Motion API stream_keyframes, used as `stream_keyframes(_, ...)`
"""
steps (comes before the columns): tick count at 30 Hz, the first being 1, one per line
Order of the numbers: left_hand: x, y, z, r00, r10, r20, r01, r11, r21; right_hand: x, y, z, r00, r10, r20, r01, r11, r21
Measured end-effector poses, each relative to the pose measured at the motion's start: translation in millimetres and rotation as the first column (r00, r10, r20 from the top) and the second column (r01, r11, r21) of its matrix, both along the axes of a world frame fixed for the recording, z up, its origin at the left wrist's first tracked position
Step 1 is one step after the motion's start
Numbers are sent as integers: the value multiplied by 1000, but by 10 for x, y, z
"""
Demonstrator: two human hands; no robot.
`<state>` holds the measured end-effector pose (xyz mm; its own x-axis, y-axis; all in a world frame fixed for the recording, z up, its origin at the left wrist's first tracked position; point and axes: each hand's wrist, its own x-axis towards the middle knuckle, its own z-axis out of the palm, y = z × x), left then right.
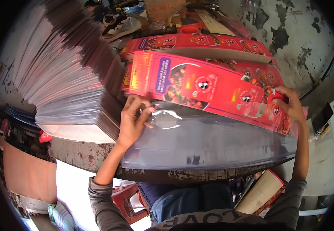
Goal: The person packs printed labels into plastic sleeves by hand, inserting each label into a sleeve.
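Fingers of my right hand (291, 104) pinched a long red printed card (222, 86); my left hand (132, 120) pinched clear plastic film (167, 119).

Tall stack (78, 84) blocks the left; the table's front edge (163, 175) lies open.

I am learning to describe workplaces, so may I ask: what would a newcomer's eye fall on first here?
Probably the long red printed sheet, slanting across the middle, its far end in the right hand. Next might come the huge fanned stack on the left, then the clear plastic lying along the table's near edge.
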<state>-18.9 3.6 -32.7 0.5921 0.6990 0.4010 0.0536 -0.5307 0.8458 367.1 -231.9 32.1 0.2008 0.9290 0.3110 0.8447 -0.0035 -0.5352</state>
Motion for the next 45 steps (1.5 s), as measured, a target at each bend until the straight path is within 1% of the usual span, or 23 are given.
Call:
stream_keyframes(1,-2,30,-50,993,38,110,-19,985,-169,-42,28,5,1000,-3,-3,3,1000,-1)
stream_keyframes(3,-10,54,-52,993,31,112,-9,981,-195,-113,80,4,996,7,-93,-6,1000,11)
stream_keyframes(5,4,-6,41,982,92,165,-24,927,-374,-64,104,-20,997,14,-79,-10,999,44)
stream_keyframes(10,-8,44,44,961,188,203,-105,927,-360,197,96,-140,1000,-3,14,1,989,146)
stream_keyframes(12,-33,68,51,965,182,187,-93,910,-403,144,90,-39,997,52,-59,-54,998,-28)
stream_keyframes(13,-38,77,50,972,165,168,-74,892,-446,140,82,-88,997,54,-58,-56,998,-30)
stream_keyframes(15,-42,89,40,973,152,173,-53,879,-474,151,54,-218,999,37,-24,-30,974,224)
stream_keyframes(16,-39,90,36,974,138,180,-31,867,-498,145,47,-191,999,35,-24,-29,975,221)
stream_keyframes(18,-26,62,71,970,150,190,-27,848,-529,126,43,-85,994,38,-103,-31,997,67)
stream_keyframes(19,-23,52,82,966,164,199,-26,829,-558,124,42,-52,994,37,-100,-31,997,66)
stream_keyframes(21,-49,79,48,971,146,188,-16,829,-559,118,57,-6,998,69,1,-69,998,-3)
stream_keyframes(24,-62,112,-12,974,123,193,3,836,-548,88,212,-57,988,96,117,-103,994,48)
stream_keyframes(26,-52,103,-17,972,122,202,5,846,-533,-185,489,51,969,134,-209,-153,985,-75)
stream_keyframes(28,-48,87,-11,975,124,184,-9,851,-525,-371,787,-19,958,274,-90,-279,959,-46)
stream_keyframes(30,-29,86,-12,980,121,160,-21,853,-521,-697,1051,40,966,256,33,-251,961,-114)
stream_keyframes(33,-38,79,-35,986,101,135,-22,870,-492,-1088,1370,-135,949,310,-47,-311,950,-18)
stream_keyframes(35,-30,67,-13,988,73,136,2,874,-486,-1255,1487,-191,980,201,-11,-200,964,-176)
stream_keyframes(36,-22,55,17,984,61,170,32,868,-496,-1287,1504,-198,978,208,-17,-208,961,-180)
stream_keyframes(39,-11,47,9,974,78,215,45,856,-515,-1383,1495,-45,986,89,140,-52,968,-245)
stream_keyframes(41,4,30,8,964,87,253,61,850,-523,-1269,1521,2,992,59,111,-21,948,-319)
stream_keyframes(42,8,38,-3,965,91,247,60,839,-541,-1189,1525,-18,963,116,244,-63,974,-216)
stream_keyframes(44,4,47,-13,975,72,212,58,834,-549,-1144,1495,-44,917,145,372,-134,989,-55)
stream_keyframes(45,2,47,-14,975,75,211,56,831,-554,-1116,1505,-44,917,149,370,-136,989,-60)
